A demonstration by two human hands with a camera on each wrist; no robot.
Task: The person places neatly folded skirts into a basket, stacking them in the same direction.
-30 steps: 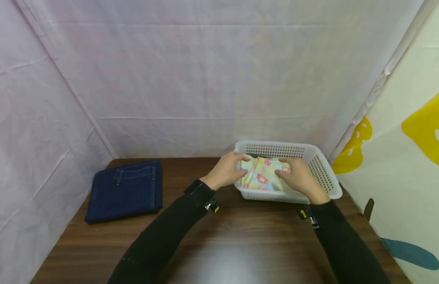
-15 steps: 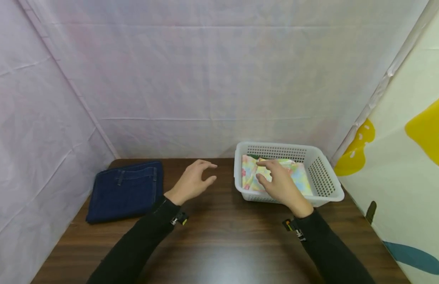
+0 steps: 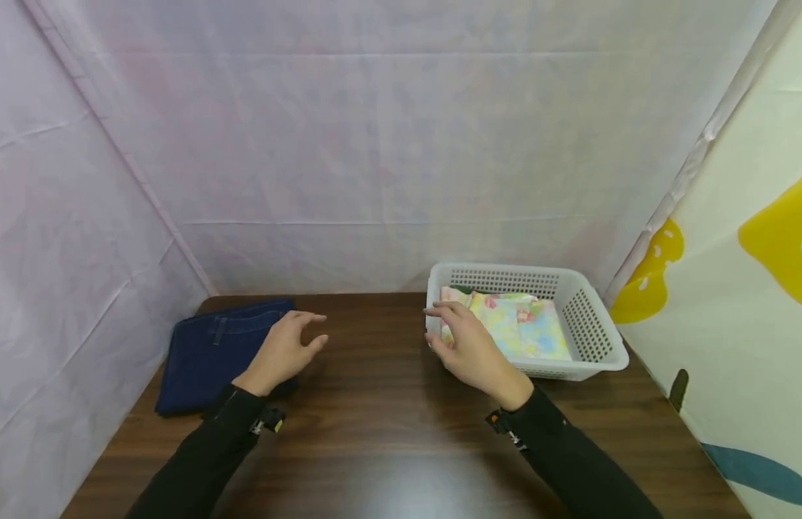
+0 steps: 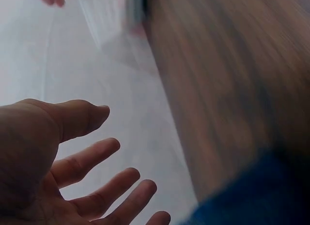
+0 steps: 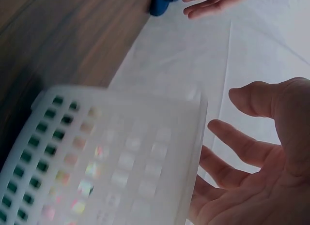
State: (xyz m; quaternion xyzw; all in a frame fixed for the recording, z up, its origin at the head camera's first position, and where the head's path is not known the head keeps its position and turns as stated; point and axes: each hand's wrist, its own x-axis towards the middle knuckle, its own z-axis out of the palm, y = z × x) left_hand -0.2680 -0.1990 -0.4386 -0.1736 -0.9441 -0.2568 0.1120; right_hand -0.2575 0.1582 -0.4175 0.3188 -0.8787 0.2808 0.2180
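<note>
In the head view my left hand (image 3: 280,353) hovers at the right side of a folded pair of dark blue jeans (image 3: 206,360), fingers spread and holding nothing. The jeans show only as a blurred blue corner (image 4: 242,196) in the left wrist view. My right hand (image 3: 469,353) is over the left end of a white perforated plastic basket (image 3: 596,328), its fingers relaxed and apart. Inside the basket lies a folded floral cloth (image 3: 505,324) in pastel yellow, pink and blue. The right wrist view shows the basket wall (image 5: 121,152) beside that hand.
A dark green item (image 3: 462,290) peeks out at the back of the basket, mostly covered. The brown wooden table (image 3: 375,418) meets a pale curtain (image 3: 375,144) at its far edge. A patterned curtain (image 3: 732,288) hangs on the right.
Both hands have left the floral cloth in the basket and moved left. The left hand has travelled to the jeans, the right hand to the basket's left end.
</note>
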